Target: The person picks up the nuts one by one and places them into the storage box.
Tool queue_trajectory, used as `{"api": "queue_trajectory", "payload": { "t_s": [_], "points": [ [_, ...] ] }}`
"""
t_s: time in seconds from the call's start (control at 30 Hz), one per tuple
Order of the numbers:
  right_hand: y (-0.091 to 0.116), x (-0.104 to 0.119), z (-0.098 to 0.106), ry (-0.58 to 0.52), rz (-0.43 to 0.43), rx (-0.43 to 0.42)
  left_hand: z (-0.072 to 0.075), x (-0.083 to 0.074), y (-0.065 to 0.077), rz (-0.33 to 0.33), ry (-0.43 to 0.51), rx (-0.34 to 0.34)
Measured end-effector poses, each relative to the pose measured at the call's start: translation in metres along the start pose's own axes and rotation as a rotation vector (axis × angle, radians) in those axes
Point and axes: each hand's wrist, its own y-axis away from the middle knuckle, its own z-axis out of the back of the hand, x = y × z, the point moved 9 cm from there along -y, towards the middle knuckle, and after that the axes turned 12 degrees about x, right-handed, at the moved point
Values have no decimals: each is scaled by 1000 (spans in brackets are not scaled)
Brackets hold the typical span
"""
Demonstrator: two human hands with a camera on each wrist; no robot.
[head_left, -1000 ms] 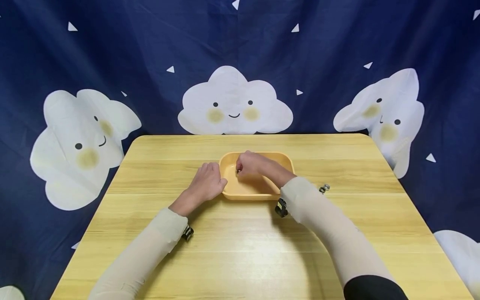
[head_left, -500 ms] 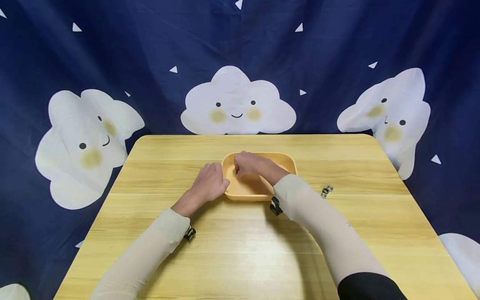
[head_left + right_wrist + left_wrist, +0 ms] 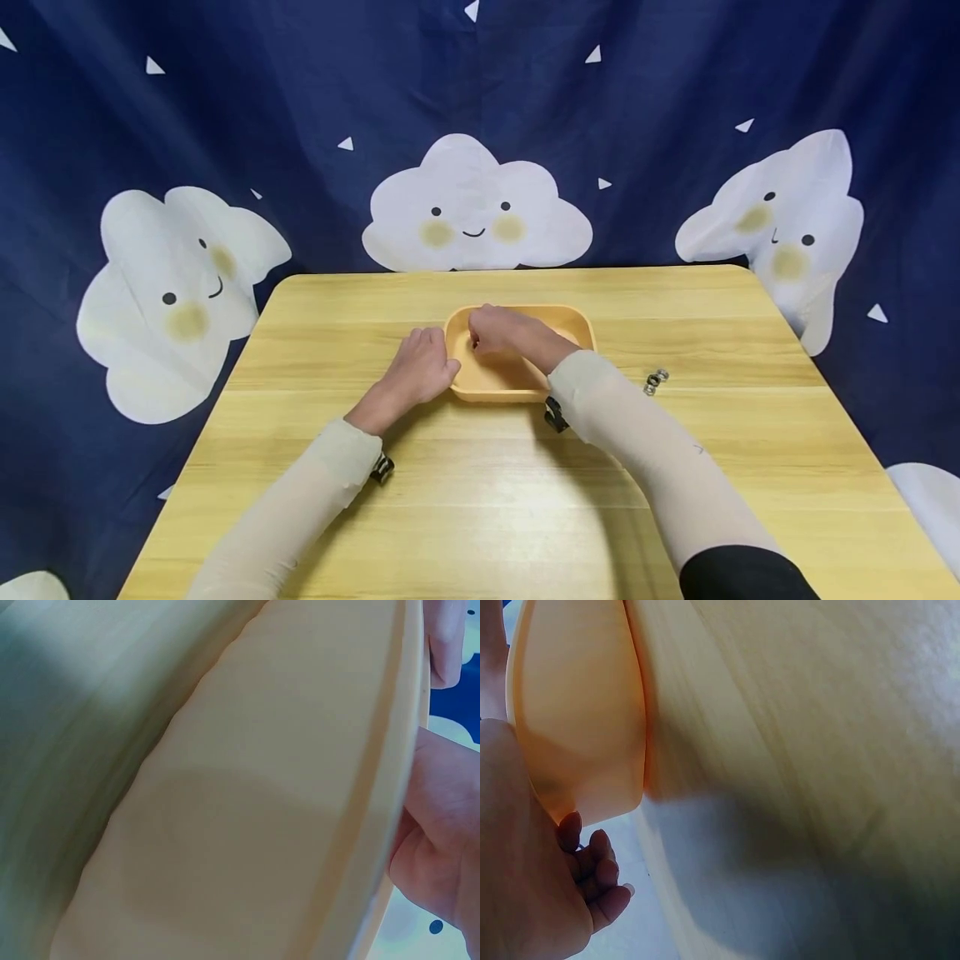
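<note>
Orange tray: sits upright on the desk, mouth up, toward 12 o'clock from the desk's middle, its long sides running from 9 to 3 o'clock.
Left hand: at the tray's 9 o'clock end, outside it; I grip that end there, thumb over the near corner at 8 o'clock, and the left wrist view shows my other fingers curled in at the end of the wall.
Right hand: reaches in over the near rim, inside the tray toward 10 o'clock from its centre, fingers curled downward; a dark speck shows at their tips, but I cannot tell whether I hold anything.
Metal rings: a small cluster lying close together on the desk, off the tray's 4 o'clock side and well apart from both hands.
Sleeves: pale on both my forearms, with black fabric higher up the right one, at 5 o'clock.
Wrist cameras: small and black, one under each of my wrists.
Desk: light wood grain, rounded far corners.
Backdrop: dark blue cloth beyond 12 o'clock, printed with smiling white clouds and small triangles.
</note>
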Motion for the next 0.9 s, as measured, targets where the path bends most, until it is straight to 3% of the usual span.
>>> {"api": "queue_trajectory", "payload": {
  "t_s": [0.33,0.63,0.9],
  "points": [
    [1,2,-2,15,11,8,0,0,3,3,13,-15],
    [15,-3,2,-69,21,3,-1,1,4,-1,20,-23],
    [17,-6,7,-69,8,-6,2,0,1,-19,20,-35]
  ]
}}
